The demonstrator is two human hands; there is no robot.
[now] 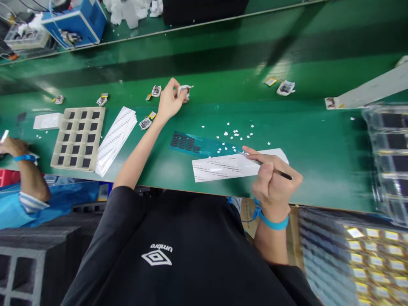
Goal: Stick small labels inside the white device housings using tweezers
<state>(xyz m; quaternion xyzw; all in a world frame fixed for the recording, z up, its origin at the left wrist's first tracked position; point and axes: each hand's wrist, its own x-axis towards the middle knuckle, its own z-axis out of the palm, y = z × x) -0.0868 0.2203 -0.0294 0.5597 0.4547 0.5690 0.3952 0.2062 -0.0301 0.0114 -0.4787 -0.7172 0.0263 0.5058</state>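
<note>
My left hand pinches a small white electronic device above the far part of the bench. Slim dark tweezers are gripped in my right hand, with the tips over a white label sheet. Against that sheet's far edge lies a teal film strip bearing rows of small dark pieces. Several tiny white bits are scattered beside and on the strip. Next to my left forearm are opened devices with small yellow batteries, one device close by and another device further back.
On the left are a beige compartment tray and a stack of printed sheets. Another person's hand is at the far left. Another device lies at right, before a long white strip and clear trays.
</note>
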